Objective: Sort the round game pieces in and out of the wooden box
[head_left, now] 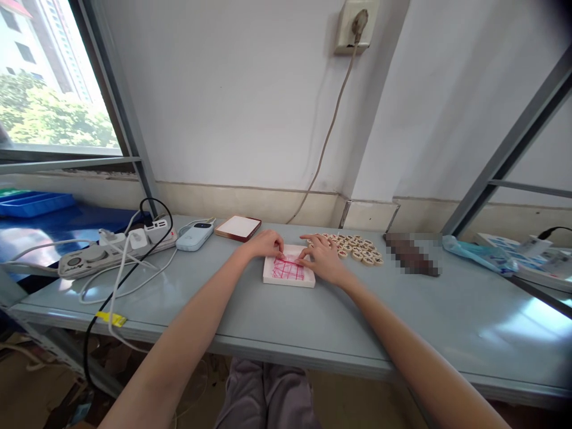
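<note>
A shallow white box [290,281] rests on the grey table, with a clear sheet printed with red lines [288,270] inside it. At the box's upper left, my left hand [267,243] has its fingers curled and pressed together at the sheet's top edge; what they pinch is too small to make out. My right hand [322,257] reaches over the box's right side, thumb on the sheet and the other fingers spread apart. Several round wooden pieces with characters [357,247] lie flat just right of that hand.
Behind on the left lie a brown-edged box lid [239,228] and a light blue device [195,236]. A power strip [84,261] with cables is farther left. A blurred dark object [412,255] and a blue plastic bag [480,255] are on the right.
</note>
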A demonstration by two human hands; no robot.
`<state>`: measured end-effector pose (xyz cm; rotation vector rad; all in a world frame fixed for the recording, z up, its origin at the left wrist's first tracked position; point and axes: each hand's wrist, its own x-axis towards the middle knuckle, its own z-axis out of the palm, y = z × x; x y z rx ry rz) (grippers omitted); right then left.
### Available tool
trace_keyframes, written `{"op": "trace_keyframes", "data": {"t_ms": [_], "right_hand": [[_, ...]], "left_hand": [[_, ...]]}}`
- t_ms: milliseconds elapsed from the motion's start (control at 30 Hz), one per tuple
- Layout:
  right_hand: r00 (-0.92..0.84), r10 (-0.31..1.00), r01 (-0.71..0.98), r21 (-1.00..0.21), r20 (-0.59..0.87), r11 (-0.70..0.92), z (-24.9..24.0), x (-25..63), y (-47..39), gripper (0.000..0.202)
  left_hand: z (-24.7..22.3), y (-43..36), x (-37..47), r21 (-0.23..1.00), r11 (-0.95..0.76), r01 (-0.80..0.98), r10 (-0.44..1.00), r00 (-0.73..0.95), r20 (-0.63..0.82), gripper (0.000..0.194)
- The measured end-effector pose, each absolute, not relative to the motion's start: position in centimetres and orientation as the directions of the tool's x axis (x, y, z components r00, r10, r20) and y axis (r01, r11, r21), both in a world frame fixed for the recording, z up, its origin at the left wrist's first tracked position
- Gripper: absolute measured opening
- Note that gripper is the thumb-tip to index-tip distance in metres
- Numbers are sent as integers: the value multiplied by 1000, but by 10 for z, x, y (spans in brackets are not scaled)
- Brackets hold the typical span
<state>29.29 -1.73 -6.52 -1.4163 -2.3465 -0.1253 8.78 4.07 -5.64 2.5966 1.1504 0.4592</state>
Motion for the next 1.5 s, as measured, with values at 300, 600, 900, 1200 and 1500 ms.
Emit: {"op": "trace_keyframes", "data": {"t_ms": [300, 600, 900, 1200, 1500], "right_hand": [[-368, 888, 881, -201, 276, 428, -66, 299, -12, 45], [-228, 907, 848, -387, 353, 364, -57, 314, -4, 43], [-273, 913, 945, -92, 304, 313, -56, 340, 0, 24], [-303, 902, 939, -63, 308, 337, -53, 335, -4, 18], [-315, 904, 933, -80, 290, 351, -52, 332, -7, 21]], "left_hand": [[-59, 40, 87, 435, -599, 672, 789, 587, 181, 33], [-60, 42, 88, 427, -620, 659, 774, 603, 193, 36], [-57, 37, 89, 374, -616, 693, 783, 590, 196, 28], [-57, 34, 92, 264, -658, 705, 753, 615, 233, 17], [-59, 41, 89, 391, -664, 638, 744, 512, 429, 15]]}}
